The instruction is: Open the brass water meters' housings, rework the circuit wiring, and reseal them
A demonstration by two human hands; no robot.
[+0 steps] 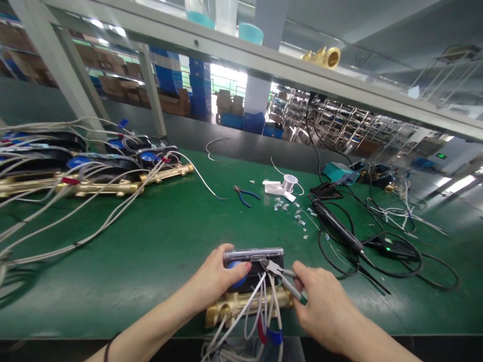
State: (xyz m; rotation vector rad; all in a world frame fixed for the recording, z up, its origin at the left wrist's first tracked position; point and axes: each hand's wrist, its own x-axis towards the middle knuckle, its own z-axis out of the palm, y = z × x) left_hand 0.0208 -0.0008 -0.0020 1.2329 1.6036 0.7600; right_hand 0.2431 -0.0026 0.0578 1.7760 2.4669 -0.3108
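Note:
A water meter (252, 281) with a brass body, a black housing and a clear lid lies at the near edge of the green bench (158, 251). My left hand (213, 279) grips its left side, thumb on the blue part. My right hand (320, 304) is closed on small pliers (281, 276) whose jaws touch the meter's top just under the lid. Grey, red and blue wires (260, 317) hang from the meter toward me.
Several more brass meters (94, 176) with long grey cables lie at far left. Blue-handled pliers (243, 195), a solder spool (290, 182), small clear connectors (292, 208), a soldering iron (339, 226) and tangled black cables (396, 251) fill the right. A shelf (264, 60) hangs overhead.

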